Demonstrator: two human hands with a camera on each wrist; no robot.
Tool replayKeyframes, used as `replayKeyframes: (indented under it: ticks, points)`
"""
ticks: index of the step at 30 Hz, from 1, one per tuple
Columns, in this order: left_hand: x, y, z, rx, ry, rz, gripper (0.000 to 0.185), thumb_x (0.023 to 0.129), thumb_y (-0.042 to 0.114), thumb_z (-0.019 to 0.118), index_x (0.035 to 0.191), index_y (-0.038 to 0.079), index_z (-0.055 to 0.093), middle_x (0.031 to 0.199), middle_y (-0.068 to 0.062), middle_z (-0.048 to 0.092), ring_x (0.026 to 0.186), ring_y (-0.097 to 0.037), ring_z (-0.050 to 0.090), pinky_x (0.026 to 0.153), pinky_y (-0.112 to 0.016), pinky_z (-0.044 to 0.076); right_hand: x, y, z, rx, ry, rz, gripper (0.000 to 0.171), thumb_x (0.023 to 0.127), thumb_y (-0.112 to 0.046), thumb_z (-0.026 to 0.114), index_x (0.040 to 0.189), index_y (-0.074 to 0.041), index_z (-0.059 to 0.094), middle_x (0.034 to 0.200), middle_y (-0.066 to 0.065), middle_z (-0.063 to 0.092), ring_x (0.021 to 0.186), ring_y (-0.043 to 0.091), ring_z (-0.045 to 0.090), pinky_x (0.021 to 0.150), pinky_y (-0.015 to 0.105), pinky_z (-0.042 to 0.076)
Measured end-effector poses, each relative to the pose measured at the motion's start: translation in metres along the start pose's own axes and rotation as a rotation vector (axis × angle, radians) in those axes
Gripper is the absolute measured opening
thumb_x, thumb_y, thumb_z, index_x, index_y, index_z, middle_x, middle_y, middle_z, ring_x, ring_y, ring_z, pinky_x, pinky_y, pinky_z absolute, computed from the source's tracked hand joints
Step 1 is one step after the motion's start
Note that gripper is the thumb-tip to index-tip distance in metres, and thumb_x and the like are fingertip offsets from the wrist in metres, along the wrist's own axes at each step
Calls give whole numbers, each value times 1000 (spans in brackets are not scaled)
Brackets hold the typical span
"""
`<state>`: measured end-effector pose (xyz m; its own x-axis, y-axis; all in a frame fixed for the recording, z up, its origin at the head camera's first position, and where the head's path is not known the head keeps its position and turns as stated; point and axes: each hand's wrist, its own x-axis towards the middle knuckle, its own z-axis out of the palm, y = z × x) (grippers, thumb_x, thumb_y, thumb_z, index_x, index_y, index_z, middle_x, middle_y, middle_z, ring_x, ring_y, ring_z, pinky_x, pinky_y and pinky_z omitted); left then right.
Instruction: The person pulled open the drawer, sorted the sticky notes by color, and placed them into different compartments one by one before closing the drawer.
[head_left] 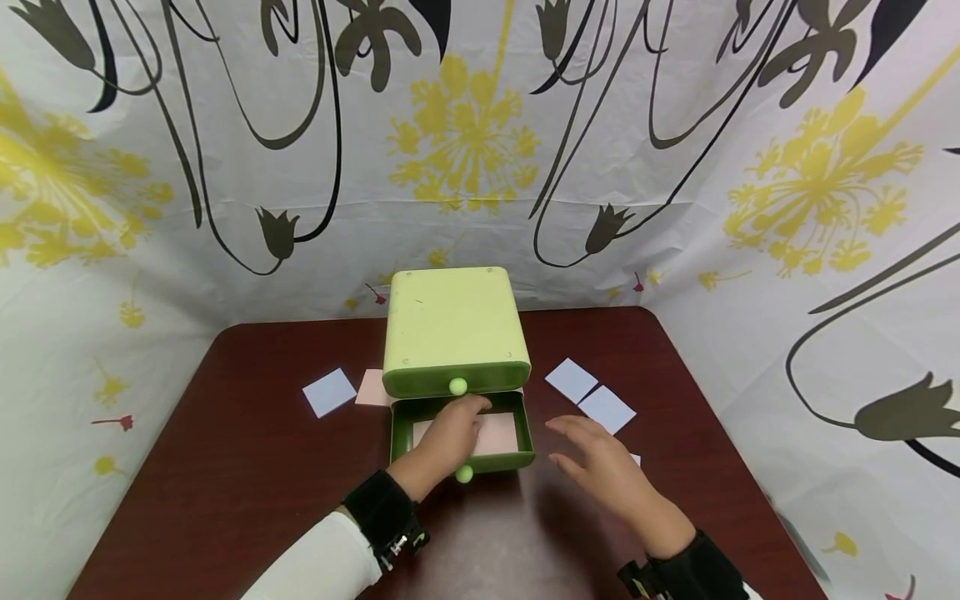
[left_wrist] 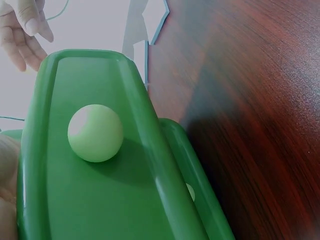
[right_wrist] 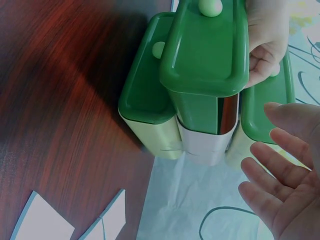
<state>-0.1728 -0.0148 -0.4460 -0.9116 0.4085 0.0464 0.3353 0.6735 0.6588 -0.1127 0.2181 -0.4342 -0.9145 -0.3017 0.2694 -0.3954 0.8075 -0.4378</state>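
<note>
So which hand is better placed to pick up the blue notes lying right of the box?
Probably the right hand: it hovers open just beside the blue notes, while the left hand reaches into the open drawer.

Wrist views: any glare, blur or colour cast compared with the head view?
Head view: evenly lit and sharp, with bent edges and a soft shadow under the right hand. Left wrist view: washed-out white background, and the pale green round knob looms large. Right wrist view: bluish cast, with glare on the dark red wooden table.
</note>
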Motion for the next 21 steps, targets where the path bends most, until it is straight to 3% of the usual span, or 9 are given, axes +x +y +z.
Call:
replayKeyframes:
  ticks: [7,14,18,21]
  points:
    - [-9,-3,-3,9,30,36,28,95,-2,52,121,0,62,122,-15,61,116,-29,56,95,-42,49,0,-4,0,-8,3,-16,44,80,-11,79,122,-8,65,122,6,62,114,24,59,88,42,53]
    - [-30,-13,-17,35,88,79,26,92,0,60,117,0,63,115,-14,63,101,-25,60,85,-41,53,5,-11,4,-16,20,-60,44,79,-10,80,120,-8,66,120,5,63,113,23,58,88,41,52]
    - [-45,-22,-31,18,124,62,26,90,1,63,116,1,64,116,-13,63,108,-28,59,90,-45,51,8,-16,6,-10,-1,-54,44,79,-10,79,121,-9,65,121,4,62,115,23,57,90,42,52]
    - [-56,-28,-43,15,141,-1,27,89,4,67,116,2,64,116,-11,63,110,-27,59,92,-44,50,11,-20,8,-7,-18,-59,44,80,-11,79,121,-9,65,122,3,62,115,22,57,91,41,51]
